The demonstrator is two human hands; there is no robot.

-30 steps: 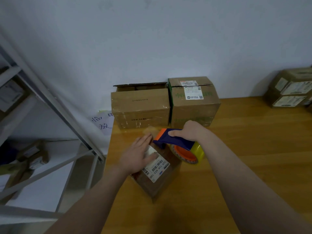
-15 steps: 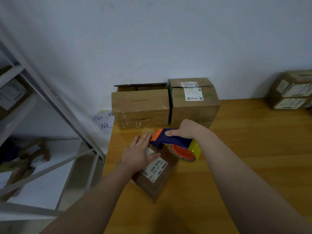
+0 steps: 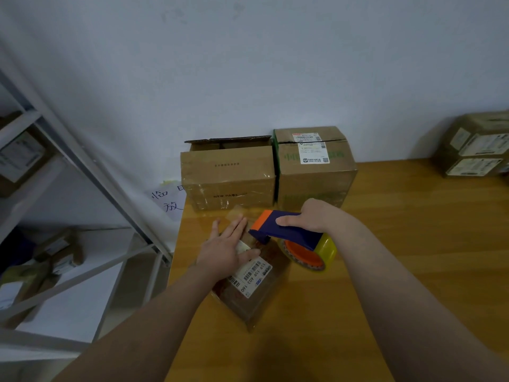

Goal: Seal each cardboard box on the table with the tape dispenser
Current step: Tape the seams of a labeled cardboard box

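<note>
Taping up the small box (image 3: 256, 293) right now, and it looks like the pull across the top is only starting. Left hand (image 3: 228, 249) is lying flat on it, fingers (image 3: 237, 224) straight and pressing down the far end, thumb resting by the shipping label (image 3: 252, 274). Right hand (image 3: 314, 216) is wrapped tight round the blue handle of the tape dispenser (image 3: 292, 235), whose nose seems to be touching the box top just right of those left fingertips. Next move, I'd guess, is dragging the dispenser along the seam while pinning the box so it isn't sliding, then tearing off on the blade. Beyond the fingertips two bigger boxes are waiting by the wall, and the open box (image 3: 228, 175) is showing a raised flap.
</note>
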